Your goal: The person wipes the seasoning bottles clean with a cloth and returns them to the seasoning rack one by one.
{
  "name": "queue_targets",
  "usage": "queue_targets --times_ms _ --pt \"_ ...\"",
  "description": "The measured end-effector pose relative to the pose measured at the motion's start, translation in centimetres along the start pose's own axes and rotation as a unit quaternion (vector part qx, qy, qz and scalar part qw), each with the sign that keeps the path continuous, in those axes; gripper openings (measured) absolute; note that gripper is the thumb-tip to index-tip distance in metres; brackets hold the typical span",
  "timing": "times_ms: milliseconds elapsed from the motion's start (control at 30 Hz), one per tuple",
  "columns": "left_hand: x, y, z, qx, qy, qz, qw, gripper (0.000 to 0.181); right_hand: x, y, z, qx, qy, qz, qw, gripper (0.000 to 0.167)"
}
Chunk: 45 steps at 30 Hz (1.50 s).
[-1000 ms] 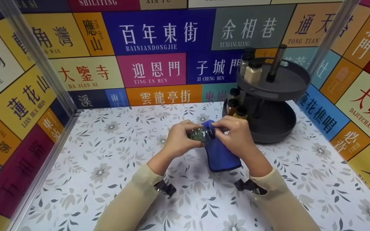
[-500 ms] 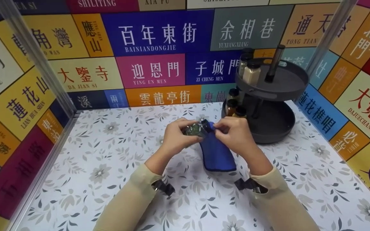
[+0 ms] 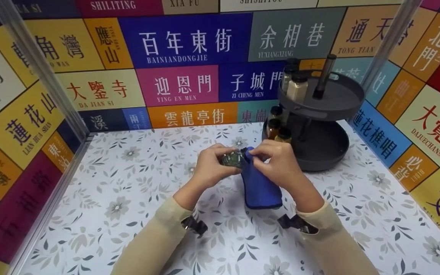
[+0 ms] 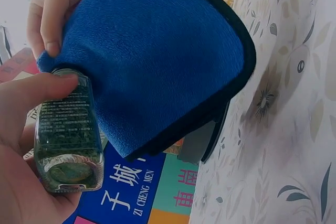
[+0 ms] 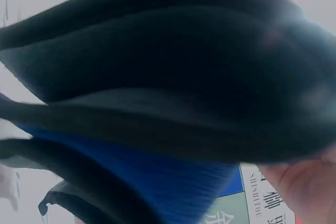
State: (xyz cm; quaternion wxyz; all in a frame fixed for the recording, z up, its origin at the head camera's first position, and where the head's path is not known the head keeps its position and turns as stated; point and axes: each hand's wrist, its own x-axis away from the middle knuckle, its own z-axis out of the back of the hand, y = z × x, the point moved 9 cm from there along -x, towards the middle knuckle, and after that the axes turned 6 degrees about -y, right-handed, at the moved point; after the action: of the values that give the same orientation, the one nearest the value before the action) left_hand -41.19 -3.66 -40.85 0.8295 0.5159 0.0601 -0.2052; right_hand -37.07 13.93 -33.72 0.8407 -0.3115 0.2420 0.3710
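Note:
My left hand [image 3: 210,164] grips a small glass jar [image 3: 232,159] of green dried herbs, tilted with its black cap toward the right. In the left wrist view the jar's printed label and base [image 4: 71,171] face the camera. My right hand [image 3: 279,160] pinches a blue cloth [image 3: 262,187] with dark edging against the cap end. The cloth's lower part hangs down over the table. In the right wrist view the cloth [image 5: 184,182] covers most of the picture and hides the jar; only part of the right hand [image 5: 310,187] shows at the right edge.
A dark two-tier round rack [image 3: 321,162] stands at the back right. On its upper tier is a jar of pale powder [image 3: 296,89] beside another jar; several black-capped jars [image 3: 273,129] stand on the lower tier. Sign-printed walls [image 3: 181,84] enclose the flowered tabletop [image 3: 128,221].
The cloth shifts about the cap end as the right fingers work there. The cap showed more plainly half a second ago. The jar's tilt has altered slightly; both hands keep their hold.

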Motion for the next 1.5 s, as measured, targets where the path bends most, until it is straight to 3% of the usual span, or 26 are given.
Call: queue_targets --times_ms 167,300,433,633,800,900,1067,1200,1300,1500 --pt "0.0 0.5 -0.2 -0.016 -0.009 -0.015 0.9997 0.055 0.1 0.5 0.2 0.003 0.041 0.009 0.9991 0.017" --pt "0.0 1.0 -0.3 -0.023 -0.021 -0.026 0.9992 0.058 0.1 1.7 0.1 0.006 0.049 -0.019 0.9986 0.017" --pt "-0.1 1.4 0.0 0.015 -0.022 -0.032 0.9991 0.057 0.2 2.8 -0.3 0.005 0.033 -0.053 0.998 0.014" --pt "-0.1 1.4 1.5 0.081 0.007 -0.017 0.9965 0.056 0.1 2.4 -1.4 -0.014 0.005 -0.055 0.9984 0.009" --pt "-0.2 1.0 2.1 0.067 0.029 0.006 0.9973 0.056 0.5 2.6 -0.3 0.002 0.078 -0.09 0.9929 0.01" --pt "-0.3 0.8 2.0 0.052 0.029 0.015 0.9981 0.058 0.5 2.1 0.3 0.007 0.096 -0.067 0.9931 0.013" --pt "0.0 0.6 1.7 0.026 0.032 0.016 0.999 0.057 0.2 0.2 0.0 0.016 0.055 0.034 0.9978 0.018" --pt "0.3 0.8 0.9 -0.013 0.017 0.007 0.9997 0.056 0.3 -0.9 0.2 0.014 0.057 0.081 0.995 0.021" --pt "0.3 1.0 0.1 -0.037 -0.002 -0.001 0.9993 0.055 0.3 -1.1 0.3 0.014 0.062 0.085 0.9944 0.019" --pt "0.5 1.3 -0.2 -0.017 -0.014 -0.003 0.9998 0.054 0.2 0.6 0.7 -0.024 0.089 0.02 0.9955 0.018"
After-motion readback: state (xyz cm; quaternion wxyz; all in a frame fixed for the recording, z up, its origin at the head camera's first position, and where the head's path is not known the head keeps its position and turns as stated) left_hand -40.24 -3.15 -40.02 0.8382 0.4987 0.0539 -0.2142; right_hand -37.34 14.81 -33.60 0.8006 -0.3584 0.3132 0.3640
